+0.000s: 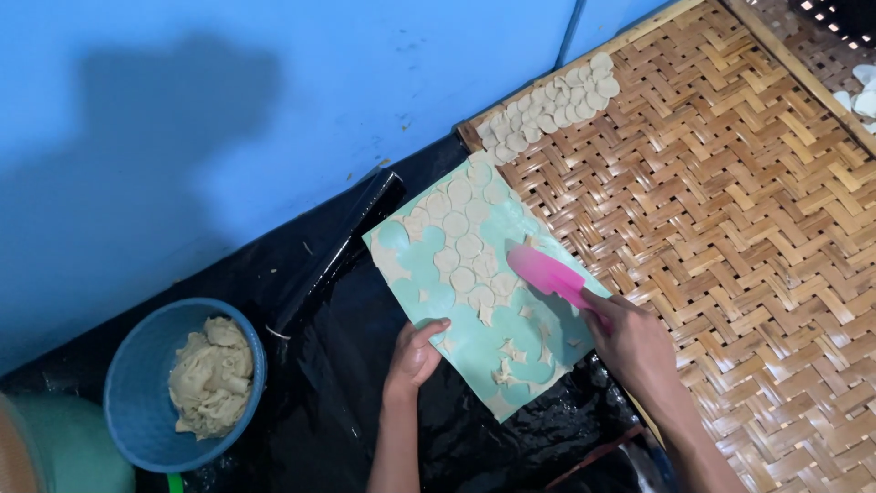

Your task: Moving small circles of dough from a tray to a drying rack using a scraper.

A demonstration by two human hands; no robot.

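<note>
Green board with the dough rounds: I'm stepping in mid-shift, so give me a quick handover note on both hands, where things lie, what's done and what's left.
Left hand: steadies the near edge of the green board.
Right hand: grip closed on the pink scraper, blade flat on the board.
Where: the board's far end rests on the woven bamboo tray. A blue bowl of dough sits to the left.
Done: a patch of dough rounds lies at the tray's far corner.
Left: cut rounds and offcut scraps remain on the board.
</note>
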